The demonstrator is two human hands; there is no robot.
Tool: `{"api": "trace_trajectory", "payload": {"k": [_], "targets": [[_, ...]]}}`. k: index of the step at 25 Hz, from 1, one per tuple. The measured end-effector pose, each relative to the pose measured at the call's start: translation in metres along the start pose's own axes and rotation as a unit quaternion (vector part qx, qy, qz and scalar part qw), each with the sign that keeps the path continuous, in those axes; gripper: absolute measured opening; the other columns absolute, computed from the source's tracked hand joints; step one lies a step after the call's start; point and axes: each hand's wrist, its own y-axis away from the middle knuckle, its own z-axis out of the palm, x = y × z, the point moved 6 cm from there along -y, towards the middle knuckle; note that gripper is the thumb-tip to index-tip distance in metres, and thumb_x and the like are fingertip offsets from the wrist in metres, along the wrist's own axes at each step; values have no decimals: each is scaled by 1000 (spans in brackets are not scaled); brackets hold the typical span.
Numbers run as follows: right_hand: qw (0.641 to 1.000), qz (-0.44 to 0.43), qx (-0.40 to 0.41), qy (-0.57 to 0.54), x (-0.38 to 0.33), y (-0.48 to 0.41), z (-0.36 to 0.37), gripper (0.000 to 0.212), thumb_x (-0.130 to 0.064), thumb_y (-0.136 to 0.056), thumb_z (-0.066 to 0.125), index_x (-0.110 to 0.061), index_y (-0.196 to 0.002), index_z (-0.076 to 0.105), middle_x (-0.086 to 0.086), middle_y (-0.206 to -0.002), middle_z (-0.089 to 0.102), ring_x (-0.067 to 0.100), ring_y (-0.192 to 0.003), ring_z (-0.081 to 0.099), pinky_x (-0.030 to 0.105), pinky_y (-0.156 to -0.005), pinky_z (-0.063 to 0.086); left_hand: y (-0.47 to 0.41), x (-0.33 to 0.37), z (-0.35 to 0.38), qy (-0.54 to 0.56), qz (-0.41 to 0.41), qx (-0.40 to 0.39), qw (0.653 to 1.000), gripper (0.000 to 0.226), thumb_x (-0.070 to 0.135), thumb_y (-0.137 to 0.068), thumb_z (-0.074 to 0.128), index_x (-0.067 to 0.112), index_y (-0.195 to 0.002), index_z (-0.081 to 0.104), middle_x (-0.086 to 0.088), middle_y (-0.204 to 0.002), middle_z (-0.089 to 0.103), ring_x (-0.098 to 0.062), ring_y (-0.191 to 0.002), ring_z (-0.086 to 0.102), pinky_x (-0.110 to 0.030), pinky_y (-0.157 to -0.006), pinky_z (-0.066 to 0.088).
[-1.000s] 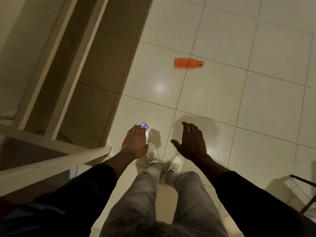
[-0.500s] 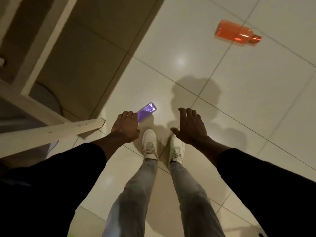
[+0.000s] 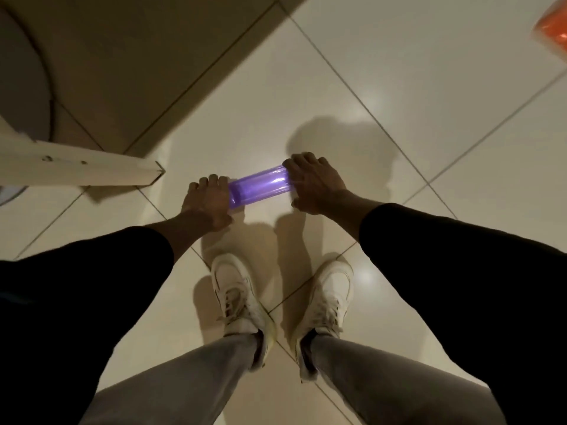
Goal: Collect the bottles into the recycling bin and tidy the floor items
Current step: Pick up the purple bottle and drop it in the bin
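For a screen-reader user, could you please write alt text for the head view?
A person's left hand and right hand grip opposite ends of a purple bottle over a tiled floor. Their white sneakers show below, an orange bottle at top right.

We see glossy cream floor tiles (image 3: 399, 87) with dark grout lines, bright light glints (image 3: 372, 102), and a white wooden furniture rail (image 3: 86, 168) at left.

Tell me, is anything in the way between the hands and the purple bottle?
Nothing is. The left hand grips one end of the purple bottle, and the right hand grips the other end.
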Motion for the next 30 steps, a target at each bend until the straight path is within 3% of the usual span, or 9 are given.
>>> {"api": "trace_trajectory", "payload": {"k": [4, 6, 9, 14, 18, 23, 27, 30], "targets": [[996, -17, -1, 89, -16, -39, 42, 65, -23, -84, 66, -12, -141, 38, 16, -134, 49, 36, -124, 47, 49, -107, 37, -26, -1, 30, 9, -9, 36, 999, 68, 36, -79, 80, 8, -131, 45, -14, -125, 60, -36, -113, 60, -47, -97, 47], [994, -4, 0, 110, -13, -37, 46, 64, -22, -85, 63, -12, -142, 36, 17, -132, 50, 36, -122, 48, 51, -106, 37, -24, -2, 26, 18, 11, 65, 998, 64, 43, -79, 78, 10, -126, 48, -12, -120, 62, -34, -109, 61, -45, -95, 47], [997, 13, -18, 79, -11, 3, 29, 74, -28, -76, 71, -11, -140, 37, 16, -128, 52, 35, -118, 50, 51, -101, 40, 10, 2, 0, 50, 41, 49, 997, 66, 48, -78, 78, 13, -127, 51, -9, -120, 62, -31, -111, 59, -45, -96, 46], [998, 51, 5, 23, -28, 125, -59, 76, -40, -78, 70, -12, -141, 38, 13, -125, 55, 32, -113, 53, 49, -101, 43, 128, 11, -97, 197, 75, 32, 977, 74, 41, -70, 89, 17, -131, 55, -5, -120, 61, -26, -111, 58, -45, -96, 50], [996, 63, 22, -63, -51, 224, -139, 85, -58, -79, 74, -16, -145, 40, 8, -126, 57, 27, -114, 56, 47, -103, 46, 226, 30, -178, 288, 148, 42, 945, 71, 34, -69, 95, 16, -127, 60, -1, -116, 63, -20, -102, 64, -39, -85, 58], [992, 0, 52, -115, -96, 322, -246, 77, -50, -77, 81, -22, -139, 46, 0, -124, 59, 16, -109, 58, 36, -98, 53, 340, 42, -274, 306, 222, 89, 922, 73, 36, -70, 96, 13, -131, 62, -2, -120, 65, -20, -100, 67, -33, -83, 60], [992, -18, 74, -103, -140, 359, -311, 77, -47, -77, 82, -20, -140, 47, 0, -124, 59, 15, -110, 57, 33, -97, 53, 410, 20, -319, 278, 203, 123, 931, 78, 36, -76, 91, 14, -142, 54, -5, -133, 60, -23, -116, 62, -38, -93, 58], [994, -10, 84, -64, -186, 370, -350, 77, -45, -77, 82, -19, -141, 47, 1, -125, 59, 18, -112, 57, 36, -97, 52, 461, -20, -338, 275, 141, 169, 936, 99, 43, -75, 92, 7, -152, 42, -13, -143, 56, -31, -125, 60, -45, -98, 56]]}}
